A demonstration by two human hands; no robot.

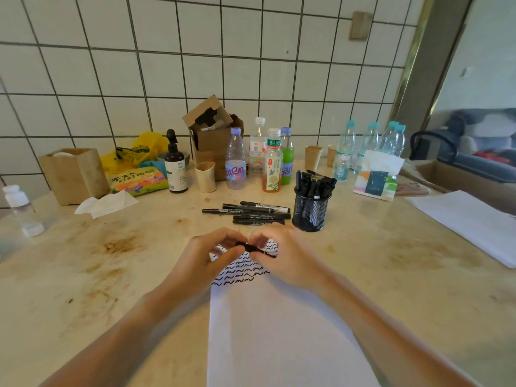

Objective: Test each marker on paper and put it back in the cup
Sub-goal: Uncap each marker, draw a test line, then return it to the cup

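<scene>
Pinching 1 black marker [255, 248] from both ends, the fingers [233, 251] of the left hand [208, 258] curl round its left part while those of the right hand [282, 255] curl round its right part, the pen lying roughly level just above the top of a white paper sheet [273, 331]; the hands are blurred, so whether the cap is on cannot be told; beneath them the sheet carries several rows of black squiggles [241, 272]; beyond the hands lie loose markers [248, 212] in a flat bunch on the desk [111, 275], just left of a black mesh cup [311, 209] crowded with more upright markers; farther back, near the tiled wall, stand plastic bottles [236, 163], paper cups [312, 157], a cardboard box [213, 132] and a dark pump bottle [176, 166]; a second paper [472, 222] lies far right.
</scene>
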